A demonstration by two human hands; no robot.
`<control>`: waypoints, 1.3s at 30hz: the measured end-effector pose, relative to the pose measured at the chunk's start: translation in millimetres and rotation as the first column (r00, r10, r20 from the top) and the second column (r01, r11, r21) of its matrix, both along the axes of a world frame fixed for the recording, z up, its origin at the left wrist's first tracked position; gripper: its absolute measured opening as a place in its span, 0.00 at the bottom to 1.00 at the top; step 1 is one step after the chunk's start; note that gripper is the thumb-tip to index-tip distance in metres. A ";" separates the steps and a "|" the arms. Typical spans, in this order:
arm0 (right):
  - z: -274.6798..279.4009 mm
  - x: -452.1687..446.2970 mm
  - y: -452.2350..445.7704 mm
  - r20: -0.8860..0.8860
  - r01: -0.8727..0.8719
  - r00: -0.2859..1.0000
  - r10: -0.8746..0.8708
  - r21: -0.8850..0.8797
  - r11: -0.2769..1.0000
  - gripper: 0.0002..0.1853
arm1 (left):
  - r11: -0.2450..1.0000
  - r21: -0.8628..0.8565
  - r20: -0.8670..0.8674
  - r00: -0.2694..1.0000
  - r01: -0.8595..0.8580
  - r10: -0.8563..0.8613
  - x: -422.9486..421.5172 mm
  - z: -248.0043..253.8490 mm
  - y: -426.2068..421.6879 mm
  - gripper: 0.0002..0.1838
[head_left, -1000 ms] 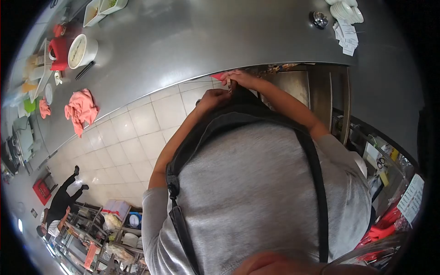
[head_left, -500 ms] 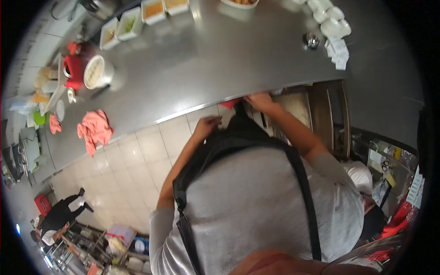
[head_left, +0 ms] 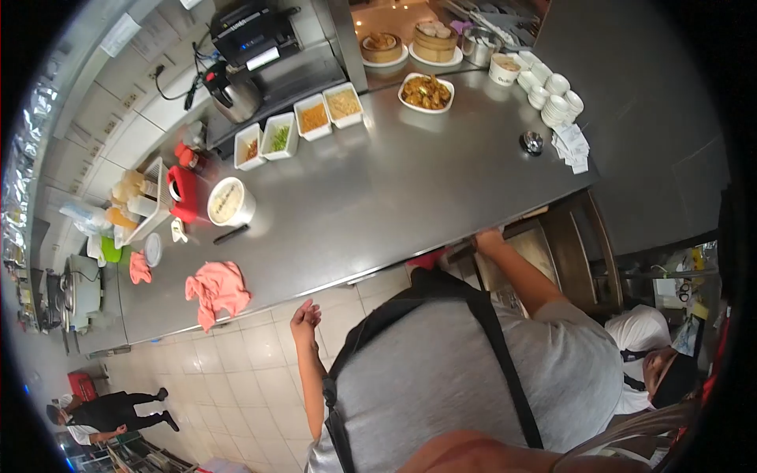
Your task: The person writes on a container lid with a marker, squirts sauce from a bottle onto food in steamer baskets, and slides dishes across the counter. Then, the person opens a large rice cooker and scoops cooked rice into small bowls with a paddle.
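My left hand (head_left: 306, 319) hangs in the air in front of the steel counter (head_left: 331, 213), just off its front edge. Its fingers are loosely curled and apart, with nothing in them. At the counter's front edge, my right hand (head_left: 489, 239) reaches beside an opened compartment (head_left: 520, 256) under the top; its fingers are mostly hidden. A small red piece (head_left: 427, 258) shows below the edge, left of that hand. Nearest to my left hand on the counter lies a crumpled pink cloth (head_left: 219, 290).
A white tub (head_left: 231, 202), food containers (head_left: 314, 121), a dish of brown food (head_left: 426, 93) and stacked white bowls (head_left: 556, 106) stand on the counter. Bamboo steamers (head_left: 434, 41) sit at the back. One person (head_left: 118, 415) is far left, another (head_left: 646, 363) close at my right.
My left hand has moved left, away from my apron. My right hand stays at the counter's edge by the compartment. The view has tilted up, showing more of the counter's back.
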State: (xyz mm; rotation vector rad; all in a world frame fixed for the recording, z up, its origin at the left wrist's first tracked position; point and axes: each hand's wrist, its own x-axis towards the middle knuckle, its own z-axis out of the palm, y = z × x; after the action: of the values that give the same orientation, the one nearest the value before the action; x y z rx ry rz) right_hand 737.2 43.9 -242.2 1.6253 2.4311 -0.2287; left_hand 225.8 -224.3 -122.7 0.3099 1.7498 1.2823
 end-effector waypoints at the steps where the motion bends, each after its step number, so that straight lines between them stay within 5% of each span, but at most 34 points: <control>1: 39.8 -11.7 -1.1 0.123 -0.030 0.991 0.054 -0.189 0.982 0.24 | 0.995 0.017 0.005 0.996 -0.094 0.094 -8.1 0.6 -1.8 0.17; 2: 96.8 -30.7 -6.2 0.235 -0.039 0.963 0.133 -0.366 0.930 0.24 | 0.978 0.026 -0.034 0.978 -0.205 0.206 -13.5 2.8 -1.4 0.19; 4: 76.0 -1.7 -19.7 0.105 -0.270 0.956 0.275 -0.057 0.961 0.28 | 0.907 0.097 -0.193 0.887 -0.409 0.420 -30.1 -5.3 -1.5 0.20; 6: 164.5 -14.0 5.3 -0.174 -0.318 0.948 0.268 -0.591 0.742 0.30 | 0.803 0.212 -0.404 0.699 -0.556 0.590 -53.3 -34.2 7.7 0.21; 9: 237.3 -9.1 65.7 -0.295 -0.206 0.895 -0.334 -0.939 0.276 0.28 | 0.826 0.336 -0.728 0.431 -0.454 0.533 -37.7 30.1 44.9 0.22; 11: 285.5 0.9 115.7 -0.668 -0.454 0.668 -0.327 -0.714 0.532 0.25 | 0.887 0.342 -0.805 0.390 -0.309 0.446 -26.8 60.7 69.2 0.22; 13: 344.3 -7.9 151.7 -0.785 -0.283 0.333 -0.523 -0.612 0.739 0.28 | 0.926 0.335 -0.854 0.359 -0.175 0.376 -17.6 64.5 89.3 0.21; 14: 343.6 1.1 188.5 -0.826 -0.231 0.080 -0.558 -0.560 0.795 0.29 | 0.948 0.302 -0.833 0.457 -0.098 0.312 -13.1 55.1 97.0 0.21; 16: 355.1 8.9 246.8 -0.870 -0.034 -0.259 -0.420 -0.427 0.904 0.36 | 0.962 0.267 -0.762 0.623 0.054 0.176 -1.6 39.4 113.4 0.21; 17: 362.3 10.5 269.7 -0.889 0.194 -0.321 -0.326 -0.398 0.896 0.42 | 0.978 0.191 -0.843 0.524 0.079 0.122 11.6 42.1 117.9 0.20; 19: 343.3 35.9 340.0 -0.972 0.505 -0.163 -0.167 -0.227 0.833 0.53 | 0.994 0.016 -0.951 0.309 0.106 -0.018 37.2 52.1 123.7 0.19; 22: 332.7 57.1 409.9 -0.943 0.595 -0.208 -0.258 -0.332 0.732 0.58 | 0.996 0.040 -0.974 0.226 0.079 0.021 39.6 39.3 128.4 0.17; 26: 343.0 52.6 447.8 -0.976 0.767 -0.149 -0.157 -0.214 0.604 0.62 | 0.996 -0.003 -0.976 0.219 0.087 -0.022 39.1 40.5 131.0 0.15; 34: 358.4 63.3 493.6 -0.927 0.826 0.005 -0.375 -0.207 0.523 0.60 | 0.997 -0.053 -0.976 0.208 0.064 -0.065 42.3 40.3 137.4 0.14; 39: 347.7 82.6 529.9 -0.782 0.863 0.367 -0.504 0.084 0.497 0.59 | 0.995 -0.093 -0.981 0.169 0.038 -0.098 45.4 43.1 139.6 0.15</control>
State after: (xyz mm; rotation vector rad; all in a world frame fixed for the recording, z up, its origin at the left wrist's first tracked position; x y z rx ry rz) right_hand 819.8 573.8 105.5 3.3669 1.9889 -0.4121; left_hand 271.2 -84.7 -79.6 1.4969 2.7951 0.9271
